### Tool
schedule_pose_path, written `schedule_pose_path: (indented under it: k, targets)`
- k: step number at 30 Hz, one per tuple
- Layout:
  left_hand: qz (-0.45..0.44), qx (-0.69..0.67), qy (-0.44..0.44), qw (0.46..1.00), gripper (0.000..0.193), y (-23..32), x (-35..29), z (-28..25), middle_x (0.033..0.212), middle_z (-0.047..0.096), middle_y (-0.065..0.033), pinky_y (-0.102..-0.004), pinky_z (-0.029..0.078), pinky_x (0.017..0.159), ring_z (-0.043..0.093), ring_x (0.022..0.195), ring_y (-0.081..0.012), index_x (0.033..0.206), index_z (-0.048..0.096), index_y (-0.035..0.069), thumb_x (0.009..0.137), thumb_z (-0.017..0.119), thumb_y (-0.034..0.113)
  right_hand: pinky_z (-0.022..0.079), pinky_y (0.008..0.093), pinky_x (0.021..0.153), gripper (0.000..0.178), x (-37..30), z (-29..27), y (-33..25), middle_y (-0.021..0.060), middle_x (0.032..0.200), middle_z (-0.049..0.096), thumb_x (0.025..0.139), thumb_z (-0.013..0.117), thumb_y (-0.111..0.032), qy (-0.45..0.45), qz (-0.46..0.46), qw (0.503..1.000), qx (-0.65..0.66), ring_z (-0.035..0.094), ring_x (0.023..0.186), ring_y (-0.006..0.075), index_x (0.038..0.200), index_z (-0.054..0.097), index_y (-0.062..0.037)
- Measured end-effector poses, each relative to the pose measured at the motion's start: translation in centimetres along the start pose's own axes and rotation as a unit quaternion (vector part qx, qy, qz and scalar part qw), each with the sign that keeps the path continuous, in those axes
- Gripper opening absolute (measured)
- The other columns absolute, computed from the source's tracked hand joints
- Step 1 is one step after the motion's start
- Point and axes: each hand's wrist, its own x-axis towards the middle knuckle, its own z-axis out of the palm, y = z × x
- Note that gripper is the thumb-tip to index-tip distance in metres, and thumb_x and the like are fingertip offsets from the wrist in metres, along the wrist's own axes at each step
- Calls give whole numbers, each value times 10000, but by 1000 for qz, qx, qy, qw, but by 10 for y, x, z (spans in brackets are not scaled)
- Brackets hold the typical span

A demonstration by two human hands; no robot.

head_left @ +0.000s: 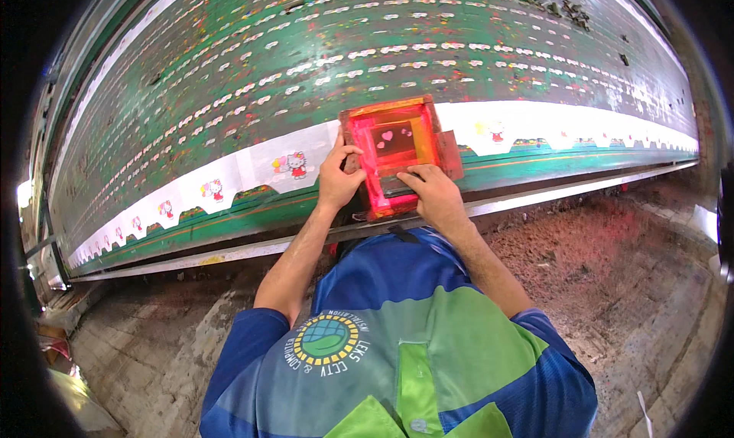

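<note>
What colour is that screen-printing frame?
Red and orange; the head view shows the screen-printing frame best.

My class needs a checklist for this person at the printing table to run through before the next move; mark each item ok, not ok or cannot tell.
1. Left hand on the screen-printing frame: ok, at its left side.
2. Right hand on the dark squeegee: ok, fingers touching it inside the near part of the frame.
3. Frame over the white strip: ok, the strip shows to its left and right.
4. Frame's underside flat against the strip: cannot tell, hidden.
5. Green table free of stray bits: not ok, dark clumps lie near its far side.
</note>
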Motion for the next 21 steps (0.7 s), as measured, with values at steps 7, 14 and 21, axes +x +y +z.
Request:
schedule_pose_path:
  k: [7, 14, 21]
  targets:
    - [48, -6, 6, 999, 360, 64, 9, 78, 1788, 365, -325, -432, 480, 1228, 468, 1628, -398, 1123, 751, 70, 773, 783, -8, 588, 447, 1081, 538, -25, -61, 66, 117, 1297, 737, 818, 677, 76, 14, 1, 999, 29, 696, 1248, 334, 1310, 795, -110]
    - [56, -13, 0, 998, 386, 97, 33, 205, 1766, 365, -372, -415, 464, 1233, 433, 1650, -406, 1145, 745, 73, 769, 794, 5, 587, 451, 1084, 539, -68, -131, 173, 115, 1291, 722, 820, 675, 98, 17, 10, 1000, 11, 690, 1259, 336, 1300, 801, -111]
    - [-34, -63, -41, 997, 417, 67, 43, 228, 1843, 314, -263, -364, 393, 1265, 421, 1651, -267, 1187, 707, 41, 786, 779, -49, 598, 441, 1042, 497, -69, -138, 199, 106, 1193, 756, 820, 704, 51, 48, 28, 998, 33, 715, 1178, 332, 1285, 803, -95]
